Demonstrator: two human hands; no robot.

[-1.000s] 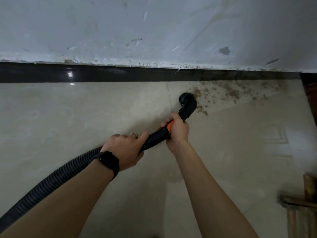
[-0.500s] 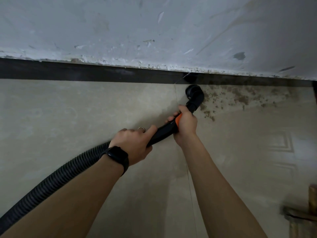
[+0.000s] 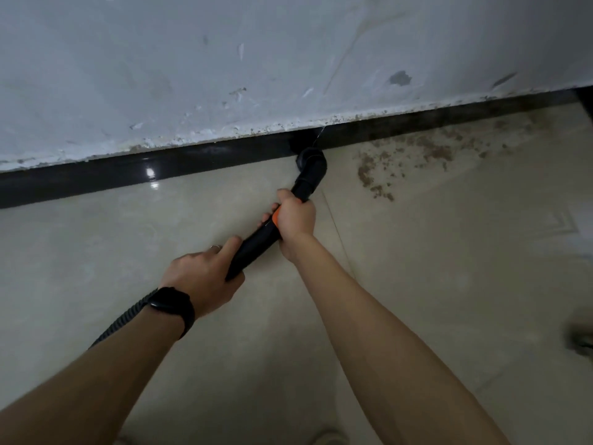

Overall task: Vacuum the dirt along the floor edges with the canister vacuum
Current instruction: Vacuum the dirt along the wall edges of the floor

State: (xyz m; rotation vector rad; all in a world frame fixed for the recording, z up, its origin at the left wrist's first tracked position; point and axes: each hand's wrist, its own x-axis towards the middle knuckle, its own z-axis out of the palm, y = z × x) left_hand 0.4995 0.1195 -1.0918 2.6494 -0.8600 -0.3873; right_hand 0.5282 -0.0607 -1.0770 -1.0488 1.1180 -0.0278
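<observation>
A black vacuum hose with an orange band runs from the lower left up to a bent black nozzle. The nozzle's mouth sits on the floor right against the black baseboard. My right hand grips the hose just behind the nozzle, over the orange band. My left hand, with a black watch on the wrist and a ring, grips the hose lower down. Brown dirt lies scattered on the beige tiles to the right of the nozzle, along the baseboard.
A scuffed white wall rises above the baseboard. Beige floor tiles spread to the right and below. A blurred dark object shows at the right edge. The ribbed part of the hose passes under my left forearm.
The nozzle has moved up to the baseboard and a little away from the dirt patch. The view has tilted, so the baseboard now slopes. Both hands keep their grip.
</observation>
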